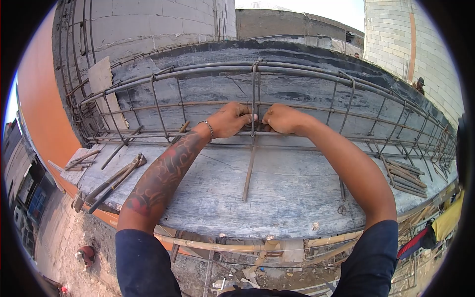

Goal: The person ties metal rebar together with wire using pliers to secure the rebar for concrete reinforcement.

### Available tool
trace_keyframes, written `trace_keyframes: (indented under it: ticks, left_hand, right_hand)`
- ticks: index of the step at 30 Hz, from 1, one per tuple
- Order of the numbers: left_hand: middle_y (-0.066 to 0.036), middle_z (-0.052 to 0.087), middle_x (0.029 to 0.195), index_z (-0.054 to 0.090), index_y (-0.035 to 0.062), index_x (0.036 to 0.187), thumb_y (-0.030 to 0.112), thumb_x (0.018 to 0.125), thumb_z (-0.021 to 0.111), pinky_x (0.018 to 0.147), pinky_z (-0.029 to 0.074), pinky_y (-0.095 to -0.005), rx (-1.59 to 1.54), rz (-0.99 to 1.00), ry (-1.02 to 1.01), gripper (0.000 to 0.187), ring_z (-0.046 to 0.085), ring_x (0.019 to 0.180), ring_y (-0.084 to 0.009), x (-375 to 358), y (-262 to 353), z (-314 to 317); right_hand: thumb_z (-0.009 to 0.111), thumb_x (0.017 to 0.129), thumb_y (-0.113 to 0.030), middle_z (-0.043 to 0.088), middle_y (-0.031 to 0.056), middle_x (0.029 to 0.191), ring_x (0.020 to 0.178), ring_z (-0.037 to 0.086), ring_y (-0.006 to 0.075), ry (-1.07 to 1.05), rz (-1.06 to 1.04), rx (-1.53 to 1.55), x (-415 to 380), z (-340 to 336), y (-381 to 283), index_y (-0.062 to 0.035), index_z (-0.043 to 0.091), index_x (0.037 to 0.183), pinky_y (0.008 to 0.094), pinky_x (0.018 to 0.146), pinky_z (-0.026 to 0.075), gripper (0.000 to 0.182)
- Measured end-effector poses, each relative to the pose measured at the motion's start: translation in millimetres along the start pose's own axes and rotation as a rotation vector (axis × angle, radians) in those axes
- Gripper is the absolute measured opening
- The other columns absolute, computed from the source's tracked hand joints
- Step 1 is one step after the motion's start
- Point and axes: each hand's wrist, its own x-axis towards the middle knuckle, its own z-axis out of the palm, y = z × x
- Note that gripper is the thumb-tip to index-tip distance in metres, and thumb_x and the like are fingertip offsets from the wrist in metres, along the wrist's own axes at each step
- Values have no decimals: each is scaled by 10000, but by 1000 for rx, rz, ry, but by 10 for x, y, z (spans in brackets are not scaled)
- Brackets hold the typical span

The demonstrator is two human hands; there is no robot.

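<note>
A long rebar cage point(208, 71) of bars and stirrups lies across a grey formwork board point(208, 188). At its middle, my left hand point(231, 120) is closed with fingertips pressed together beside an upright stirrup point(254, 94). On the other side of that stirrup, my right hand point(282, 119) is closed too, knuckles towards the camera. Both are at the level of the cage's middle bar. What the fingertips hold is too small to make out. A short bar point(249, 173) sticks out towards me beneath the stirrup.
Pincers point(118, 180) lie on the board at the left, near cut rods point(84, 160). More short rods point(405, 177) are piled at the right. Beyond the board's front edge the ground lies far below, with a person point(86, 255). Another person point(419, 85) is at the far right.
</note>
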Motion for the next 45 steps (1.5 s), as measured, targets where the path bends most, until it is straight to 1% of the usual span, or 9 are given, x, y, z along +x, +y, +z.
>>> trace_keyframes:
  ticks: [5, 7, 18, 21, 24, 29, 32, 42, 45]
  left_hand:
    - [-66, 602, 685, 662, -21, 1012, 255, 930, 545, 638, 441, -300, -1, 15, 57, 311, 493, 631, -130, -27, 79, -18]
    - [-128, 679, 971, 652, -38, 1023, 290, 952, 516, 810, 491, -316, 29, -69, -10, 363, 619, 872, -165, -31, 128, -49]
    - [-113, 670, 974, 611, -59, 1050, 231, 975, 464, 810, 531, -295, -124, -53, 7, 334, 631, 867, -148, 46, -29, -1]
    - [-117, 680, 916, 636, -46, 1005, 235, 950, 514, 765, 520, -284, -198, -60, 47, 311, 623, 837, -127, 38, 16, 19]
    - [-128, 686, 854, 669, -19, 960, 234, 888, 600, 727, 495, -301, 88, -131, 35, 272, 625, 798, -142, 46, 93, 19]
    - [-151, 686, 862, 694, 22, 966, 234, 801, 679, 749, 478, -341, 172, -136, 84, 268, 637, 800, -234, 92, 109, 32]
    - [-177, 672, 967, 704, 35, 929, 215, 769, 625, 864, 476, -357, 171, -156, 88, 253, 627, 953, -304, 100, 122, 47]
    - [-183, 678, 907, 684, 2, 970, 280, 776, 659, 779, 481, -351, 177, -185, 85, 339, 641, 860, -280, 211, 3, 109]
    - [-194, 655, 1021, 692, 28, 957, 252, 777, 594, 888, 469, -366, 185, -202, 40, 304, 612, 997, -317, 206, 7, 100]
  right_hand:
    - [594, 823, -210, 652, 245, 825, 822, 634, 363, 2, -19, -170, -105, -97, -15, 41, 683, 814, 414, 744, 483, 266]
    - [617, 810, -209, 653, 244, 830, 813, 633, 375, 34, -31, -353, -130, -93, -56, 34, 686, 807, 407, 739, 493, 252]
    - [583, 752, -91, 659, 172, 783, 781, 649, 338, 138, -474, -878, -93, -80, -230, -50, 688, 800, 425, 727, 518, 123]
    - [592, 744, -107, 657, 166, 764, 759, 647, 329, 132, -548, -895, -68, -89, -210, -64, 686, 818, 425, 717, 515, 127]
    - [602, 733, -112, 655, 158, 749, 748, 646, 324, 109, -533, -890, -57, -97, -208, -70, 680, 824, 427, 707, 513, 128]
    - [642, 708, -125, 647, 158, 779, 756, 630, 334, 106, -544, -776, -40, -99, -153, -10, 644, 746, 419, 695, 498, 121]
    - [627, 712, -112, 654, 154, 782, 767, 637, 327, 92, -560, -779, -51, -106, -171, -35, 657, 778, 421, 702, 504, 106]
    - [601, 704, -72, 653, 154, 864, 816, 631, 326, 170, -610, -718, -18, -46, -114, -14, 641, 806, 422, 727, 505, 124]
    - [601, 705, -74, 652, 161, 825, 787, 630, 339, 136, -582, -661, 9, -48, -112, -10, 633, 804, 429, 710, 502, 122]
